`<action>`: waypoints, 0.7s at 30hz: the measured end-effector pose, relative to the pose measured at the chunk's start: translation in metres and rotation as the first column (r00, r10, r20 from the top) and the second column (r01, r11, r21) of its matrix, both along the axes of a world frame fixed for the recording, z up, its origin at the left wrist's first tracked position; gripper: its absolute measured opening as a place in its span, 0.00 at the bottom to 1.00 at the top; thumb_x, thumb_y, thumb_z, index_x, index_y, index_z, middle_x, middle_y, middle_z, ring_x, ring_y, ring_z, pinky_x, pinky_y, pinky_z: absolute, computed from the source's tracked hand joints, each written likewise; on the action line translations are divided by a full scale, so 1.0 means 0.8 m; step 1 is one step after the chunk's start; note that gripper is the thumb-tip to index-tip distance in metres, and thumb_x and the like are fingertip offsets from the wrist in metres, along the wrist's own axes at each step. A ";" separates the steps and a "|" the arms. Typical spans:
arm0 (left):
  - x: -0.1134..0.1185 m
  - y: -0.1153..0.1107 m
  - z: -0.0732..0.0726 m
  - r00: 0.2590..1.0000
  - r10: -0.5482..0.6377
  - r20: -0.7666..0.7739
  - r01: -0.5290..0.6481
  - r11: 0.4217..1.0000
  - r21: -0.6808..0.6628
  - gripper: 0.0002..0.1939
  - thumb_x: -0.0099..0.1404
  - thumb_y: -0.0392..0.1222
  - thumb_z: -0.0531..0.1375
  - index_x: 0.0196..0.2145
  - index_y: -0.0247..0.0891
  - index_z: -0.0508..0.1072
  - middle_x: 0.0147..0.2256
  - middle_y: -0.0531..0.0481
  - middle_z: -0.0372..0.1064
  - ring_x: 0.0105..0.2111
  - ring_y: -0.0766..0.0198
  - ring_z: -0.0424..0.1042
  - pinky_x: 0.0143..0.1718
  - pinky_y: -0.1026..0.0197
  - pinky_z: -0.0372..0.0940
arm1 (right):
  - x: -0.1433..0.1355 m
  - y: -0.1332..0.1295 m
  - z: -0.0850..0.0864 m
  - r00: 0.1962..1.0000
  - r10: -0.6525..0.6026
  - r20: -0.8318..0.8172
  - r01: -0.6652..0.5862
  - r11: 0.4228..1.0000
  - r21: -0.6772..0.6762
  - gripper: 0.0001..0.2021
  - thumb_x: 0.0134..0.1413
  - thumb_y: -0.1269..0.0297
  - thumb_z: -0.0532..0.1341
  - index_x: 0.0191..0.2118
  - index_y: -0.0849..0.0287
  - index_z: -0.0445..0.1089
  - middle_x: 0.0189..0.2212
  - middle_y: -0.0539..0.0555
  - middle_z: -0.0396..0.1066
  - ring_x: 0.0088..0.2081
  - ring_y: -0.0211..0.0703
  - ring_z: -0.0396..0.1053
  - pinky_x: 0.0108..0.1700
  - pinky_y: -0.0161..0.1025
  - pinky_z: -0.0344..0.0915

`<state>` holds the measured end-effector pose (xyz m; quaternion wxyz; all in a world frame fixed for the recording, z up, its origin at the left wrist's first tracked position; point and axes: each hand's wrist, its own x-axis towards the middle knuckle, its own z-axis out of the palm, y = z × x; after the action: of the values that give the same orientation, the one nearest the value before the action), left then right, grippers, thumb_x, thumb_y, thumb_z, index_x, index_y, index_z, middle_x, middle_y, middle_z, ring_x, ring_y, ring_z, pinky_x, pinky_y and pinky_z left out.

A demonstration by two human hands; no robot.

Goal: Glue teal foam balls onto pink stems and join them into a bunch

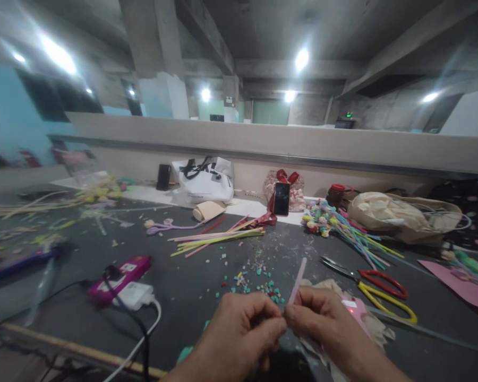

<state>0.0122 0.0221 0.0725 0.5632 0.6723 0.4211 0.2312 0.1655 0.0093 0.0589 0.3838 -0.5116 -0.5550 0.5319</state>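
A short pale pink stick (298,281) rises from the pinched thumb and fingers of my right hand (322,318). Beside it, my left hand (247,329) is closed, its fingertips meeting those of my right hand; whatever it grips is too small to make out. Small green, red and yellow scraps (258,278) lie scattered just beyond both hands. Right of my right hand are scissors (386,297) with one red and one yellow handle. A pink device (356,310) with a small red light sits on crumpled cloth partly behind my right hand.
Colored sticks (219,237) lie mid-table near purple scissors (163,226). A magenta power strip (123,276) with cables is at left. Along the back stand a white bag (205,180), a phone (281,199) and a bundle of flower-tipped sticks (322,217).
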 end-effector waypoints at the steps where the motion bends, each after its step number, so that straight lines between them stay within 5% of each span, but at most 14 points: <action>1: 0.001 0.002 -0.002 1.000 0.001 0.007 -0.001 0.999 -0.040 0.09 0.54 0.42 0.53 0.24 0.34 0.67 0.17 0.57 0.61 0.15 0.73 0.60 0.15 0.72 0.53 | 0.002 0.002 0.001 0.999 0.006 0.031 -0.007 1.000 0.014 0.15 0.40 0.57 0.58 0.15 0.61 0.55 0.12 0.42 0.46 0.16 0.28 0.41 0.17 0.29 0.39; 5: 0.001 0.011 -0.010 0.992 0.021 0.126 0.001 0.985 -0.173 0.10 0.54 0.44 0.54 0.24 0.34 0.66 0.16 0.57 0.62 0.13 0.74 0.61 0.11 0.74 0.51 | 0.019 0.006 -0.003 0.986 0.064 0.157 -0.085 0.988 0.128 0.18 0.49 0.55 0.52 0.17 0.61 0.57 0.12 0.43 0.48 0.16 0.29 0.46 0.16 0.29 0.44; 7: 0.000 0.016 -0.013 0.973 0.039 0.228 0.020 0.967 -0.252 0.10 0.53 0.45 0.54 0.24 0.34 0.64 0.16 0.56 0.64 0.12 0.74 0.62 0.10 0.75 0.51 | 0.030 0.006 -0.008 0.967 -0.021 0.255 -0.076 0.928 0.365 0.13 0.52 0.60 0.51 0.23 0.62 0.64 0.18 0.47 0.58 0.19 0.32 0.54 0.19 0.29 0.52; 10: 0.000 0.020 -0.015 0.947 0.048 0.317 0.064 0.941 -0.332 0.08 0.53 0.42 0.55 0.23 0.34 0.63 0.16 0.56 0.64 0.12 0.74 0.63 0.09 0.75 0.51 | 0.041 0.005 -0.011 0.884 -0.185 0.428 -0.221 0.642 0.734 0.12 0.50 0.71 0.54 0.42 0.58 0.64 0.36 0.56 0.63 0.33 0.39 0.63 0.31 0.32 0.61; 12: 0.001 0.020 -0.015 0.941 0.028 0.338 0.099 0.930 -0.355 0.07 0.53 0.41 0.55 0.23 0.34 0.63 0.15 0.56 0.64 0.11 0.74 0.62 0.09 0.75 0.52 | 0.041 0.003 -0.009 0.823 -0.228 0.520 -0.378 0.464 0.801 0.17 0.48 0.74 0.55 0.46 0.57 0.62 0.40 0.59 0.62 0.36 0.40 0.64 0.33 0.33 0.62; 13: 0.002 0.019 -0.015 0.940 0.018 0.342 0.114 0.925 -0.363 0.07 0.53 0.41 0.55 0.24 0.34 0.63 0.15 0.56 0.64 0.11 0.74 0.62 0.09 0.76 0.52 | 0.039 0.002 -0.007 0.794 -0.240 0.558 -0.432 0.423 0.796 0.17 0.47 0.74 0.55 0.45 0.58 0.63 0.38 0.58 0.64 0.35 0.40 0.64 0.32 0.33 0.62; 21: -0.003 0.013 -0.014 0.980 -0.056 0.192 0.118 0.938 -0.326 0.08 0.53 0.43 0.55 0.25 0.35 0.63 0.15 0.58 0.63 0.12 0.75 0.61 0.11 0.75 0.53 | 0.019 -0.006 0.008 0.747 -0.288 0.599 -0.481 0.388 0.786 0.07 0.52 0.70 0.52 0.30 0.61 0.67 0.23 0.54 0.68 0.23 0.36 0.63 0.23 0.31 0.56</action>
<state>0.0096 0.0325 0.0614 0.7148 0.5610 0.3717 0.1904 0.1805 0.0042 0.0654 0.3431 -0.3264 -0.8789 -0.0573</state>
